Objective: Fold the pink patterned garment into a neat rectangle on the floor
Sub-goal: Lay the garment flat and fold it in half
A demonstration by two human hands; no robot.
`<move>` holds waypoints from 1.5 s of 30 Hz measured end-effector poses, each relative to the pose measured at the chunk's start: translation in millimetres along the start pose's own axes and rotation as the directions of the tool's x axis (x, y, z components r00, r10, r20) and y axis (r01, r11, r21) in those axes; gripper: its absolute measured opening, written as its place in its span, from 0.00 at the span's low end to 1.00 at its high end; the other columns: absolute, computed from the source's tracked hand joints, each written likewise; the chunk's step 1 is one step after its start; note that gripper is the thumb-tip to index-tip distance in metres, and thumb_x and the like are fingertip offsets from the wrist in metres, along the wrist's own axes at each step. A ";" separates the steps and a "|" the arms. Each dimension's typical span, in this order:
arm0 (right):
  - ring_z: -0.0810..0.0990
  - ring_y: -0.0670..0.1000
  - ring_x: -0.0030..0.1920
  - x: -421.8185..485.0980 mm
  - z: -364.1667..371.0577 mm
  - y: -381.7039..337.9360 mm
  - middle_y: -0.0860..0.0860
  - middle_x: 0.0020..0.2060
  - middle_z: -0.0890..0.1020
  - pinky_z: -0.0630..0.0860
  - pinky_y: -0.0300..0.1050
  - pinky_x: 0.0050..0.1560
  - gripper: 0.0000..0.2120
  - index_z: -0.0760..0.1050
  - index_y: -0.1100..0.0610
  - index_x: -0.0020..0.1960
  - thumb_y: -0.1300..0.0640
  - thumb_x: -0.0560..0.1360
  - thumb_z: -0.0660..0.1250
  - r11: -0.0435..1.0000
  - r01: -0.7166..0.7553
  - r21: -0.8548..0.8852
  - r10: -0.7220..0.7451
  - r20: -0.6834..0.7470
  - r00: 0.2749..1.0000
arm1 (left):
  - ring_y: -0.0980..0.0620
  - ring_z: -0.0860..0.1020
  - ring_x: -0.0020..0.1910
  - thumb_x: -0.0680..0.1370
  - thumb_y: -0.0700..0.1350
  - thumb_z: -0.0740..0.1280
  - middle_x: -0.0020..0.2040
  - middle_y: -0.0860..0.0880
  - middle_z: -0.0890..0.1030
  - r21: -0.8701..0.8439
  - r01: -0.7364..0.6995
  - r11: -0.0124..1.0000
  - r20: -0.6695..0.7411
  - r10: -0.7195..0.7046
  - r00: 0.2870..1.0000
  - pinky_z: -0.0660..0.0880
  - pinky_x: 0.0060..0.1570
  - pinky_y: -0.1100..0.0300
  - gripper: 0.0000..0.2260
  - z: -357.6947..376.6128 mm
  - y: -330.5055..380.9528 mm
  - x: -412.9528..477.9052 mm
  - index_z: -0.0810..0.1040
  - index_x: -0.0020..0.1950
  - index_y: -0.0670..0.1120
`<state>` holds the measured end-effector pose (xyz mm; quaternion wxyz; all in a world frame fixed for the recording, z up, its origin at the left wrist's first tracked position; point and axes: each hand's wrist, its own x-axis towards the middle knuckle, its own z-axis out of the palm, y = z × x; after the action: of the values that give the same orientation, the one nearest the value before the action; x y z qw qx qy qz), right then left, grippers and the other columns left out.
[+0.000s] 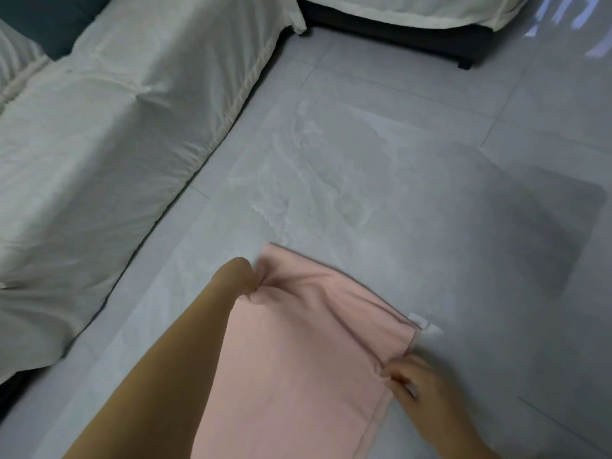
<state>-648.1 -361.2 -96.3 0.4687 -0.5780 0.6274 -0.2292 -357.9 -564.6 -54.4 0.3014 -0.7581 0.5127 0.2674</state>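
Observation:
The pink garment [298,342] hangs and stretches between my two hands over the grey tiled floor, running from centre to the bottom edge of the head view. My left hand [240,276] pinches its far left corner, with the fabric bunched at the fingers. My right hand [417,385] grips the right edge lower down. A small white label [425,324] sticks out at the garment's right corner. The image is blurred, and no pattern is visible on the fabric.
A sofa covered with a white sheet [109,144] runs along the left side. Another covered sofa on a dark base [414,38] stands at the back. Grey floor tiles [414,177] spread ahead and to the right.

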 end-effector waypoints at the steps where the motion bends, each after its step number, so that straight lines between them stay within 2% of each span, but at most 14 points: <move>1: 0.75 0.35 0.40 -2.0 3.2 6.0 0.34 0.41 0.77 0.69 0.23 0.39 0.11 0.75 0.42 0.42 0.58 0.66 0.70 1.000 -0.022 0.000 0.022 0.001 1.000 | 0.43 0.79 0.49 0.73 0.46 0.64 0.43 0.43 0.78 -0.016 -0.019 1.000 0.012 0.019 1.000 0.71 0.42 0.57 0.08 5.7 -2.0 0.6 0.73 0.42 0.41; 4: 0.78 0.40 0.41 0.3 8.2 9.2 0.45 0.34 0.81 0.70 0.25 0.37 0.14 0.74 0.46 0.37 0.62 0.67 0.74 0.966 -0.214 0.143 0.234 -0.137 0.963 | 0.46 0.74 0.41 0.73 0.53 0.66 0.38 0.49 0.73 -0.207 -0.024 0.978 -0.050 0.014 0.999 0.68 0.38 0.57 0.16 16.2 -0.9 -3.0 0.70 0.50 0.42; 8: 0.76 0.49 0.33 17.2 8.5 4.7 0.50 0.32 0.80 0.70 0.31 0.34 0.06 0.76 0.58 0.41 0.57 0.69 0.72 0.852 -0.352 0.388 0.439 -0.162 0.884 | 0.46 0.73 0.39 0.73 0.51 0.64 0.34 0.52 0.72 -0.342 -0.024 0.939 -0.157 -0.032 0.987 0.71 0.41 0.56 0.07 19.5 2.3 -0.5 0.71 0.40 0.48; 13: 0.64 0.41 0.26 30.0 6.0 -17.2 0.45 0.25 0.68 0.62 0.32 0.25 0.14 0.68 0.58 0.31 0.61 0.74 0.67 0.795 -0.260 0.549 0.450 -0.245 0.859 | 0.47 0.69 0.38 0.76 0.41 0.59 0.32 0.50 0.69 -0.572 -0.127 0.810 -0.274 -0.043 0.961 0.66 0.39 0.57 0.07 5.9 5.6 -0.3 0.70 0.38 0.43; 16: 0.68 0.47 0.32 39.0 -5.4 -33.4 0.57 0.31 0.70 0.66 0.38 0.28 0.12 0.69 0.63 0.38 0.57 0.78 0.61 0.723 -0.172 0.669 0.463 -0.285 0.839 | 0.51 0.68 0.35 0.79 0.43 0.59 0.34 0.50 0.70 -0.750 -0.227 0.621 -0.327 -0.049 0.944 0.65 0.34 0.59 0.07 -14.5 15.5 -5.4 0.71 0.44 0.42; 21: 0.74 0.50 0.35 70.3 -45.3 -44.5 0.52 0.33 0.77 0.72 0.46 0.37 0.16 0.71 0.53 0.41 0.40 0.70 0.67 0.581 -0.052 0.812 0.535 -0.334 0.776 | 0.53 0.69 0.32 0.78 0.43 0.60 0.35 0.48 0.73 -0.818 -0.324 0.475 -0.406 -0.076 0.911 0.67 0.32 0.61 0.09 -53.9 47.9 -1.5 0.69 0.37 0.46; 23: 0.78 0.46 0.32 85.1 -56.7 -43.0 0.49 0.34 0.79 0.77 0.44 0.36 0.08 0.70 0.49 0.46 0.49 0.72 0.69 0.488 0.003 0.873 0.548 -0.309 0.777 | 0.53 0.72 0.32 0.77 0.43 0.62 0.39 0.45 0.75 -0.850 -0.326 0.414 -0.398 -0.098 0.912 0.68 0.32 0.62 0.03 -63.0 61.9 4.5 0.71 0.45 0.44; 25: 0.80 0.45 0.32 94.8 -63.8 -44.0 0.53 0.39 0.79 0.80 0.41 0.36 0.14 0.68 0.50 0.55 0.63 0.75 0.65 0.389 -0.012 0.921 0.561 -0.227 0.796 | 0.51 0.76 0.37 0.76 0.44 0.64 0.44 0.43 0.78 -0.887 -0.280 0.367 -0.328 -0.075 0.942 0.71 0.38 0.61 0.14 -66.0 73.7 12.2 0.70 0.60 0.43; 29: 0.80 0.49 0.41 102.9 -68.0 -37.6 0.51 0.45 0.80 0.79 0.46 0.42 0.27 0.64 0.45 0.66 0.68 0.74 0.64 0.281 -0.065 0.958 0.600 -0.122 0.791 | 0.43 0.76 0.57 0.76 0.46 0.65 0.64 0.40 0.73 -0.902 -0.197 0.384 -0.224 -0.026 0.974 0.72 0.56 0.53 0.29 -56.0 84.1 29.0 0.56 0.74 0.46; 31: 0.78 0.50 0.41 104.7 -63.1 -24.4 0.50 0.42 0.79 0.76 0.48 0.46 0.28 0.65 0.45 0.66 0.69 0.73 0.65 0.308 -0.114 0.944 0.633 -0.114 0.766 | 0.44 0.76 0.57 0.77 0.44 0.65 0.65 0.42 0.73 -0.902 -0.190 0.388 -0.203 0.009 0.979 0.72 0.56 0.53 0.30 -45.6 85.2 34.0 0.54 0.75 0.48; 35: 0.77 0.50 0.39 109.0 -61.3 3.2 0.51 0.37 0.77 0.79 0.40 0.38 0.19 0.74 0.52 0.59 0.70 0.72 0.64 0.479 -0.227 0.848 0.638 -0.159 0.753 | 0.42 0.73 0.62 0.76 0.44 0.65 0.65 0.41 0.72 -0.777 -0.124 0.617 -0.170 -0.016 0.985 0.70 0.64 0.49 0.27 -38.4 83.0 46.9 0.60 0.73 0.49; 39: 0.79 0.53 0.42 111.8 -67.3 27.0 0.55 0.42 0.81 0.77 0.43 0.48 0.12 0.78 0.50 0.48 0.66 0.72 0.67 0.692 -0.289 0.662 0.586 -0.281 0.760 | 0.41 0.77 0.57 0.74 0.34 0.58 0.60 0.41 0.78 -0.781 -0.206 0.590 -0.308 -0.077 0.948 0.73 0.58 0.52 0.17 -51.6 84.4 55.0 0.77 0.60 0.45; 41: 0.78 0.54 0.40 111.7 -70.0 27.9 0.55 0.41 0.80 0.75 0.35 0.43 0.09 0.79 0.55 0.51 0.64 0.71 0.69 0.841 -0.323 0.435 0.482 -0.329 0.812 | 0.42 0.76 0.55 0.75 0.36 0.60 0.62 0.42 0.76 -0.754 -0.225 0.617 -0.295 -0.013 0.955 0.73 0.55 0.52 0.17 -52.3 85.6 56.2 0.74 0.64 0.45; 45: 0.77 0.61 0.43 117.1 -75.5 10.8 0.58 0.43 0.77 0.75 0.50 0.48 0.13 0.80 0.58 0.50 0.58 0.66 0.74 0.967 -0.241 -0.087 0.178 -0.447 0.877 | 0.39 0.65 0.68 0.76 0.44 0.62 0.72 0.40 0.62 -0.440 -0.221 0.870 -0.479 -0.019 0.878 0.65 0.67 0.46 0.25 -26.6 99.8 35.6 0.62 0.72 0.45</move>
<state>-705.4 -488.0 -108.6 0.2968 -0.4721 0.7898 -0.2555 -437.2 -635.2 -80.1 -0.0447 -0.8219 0.5271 0.2112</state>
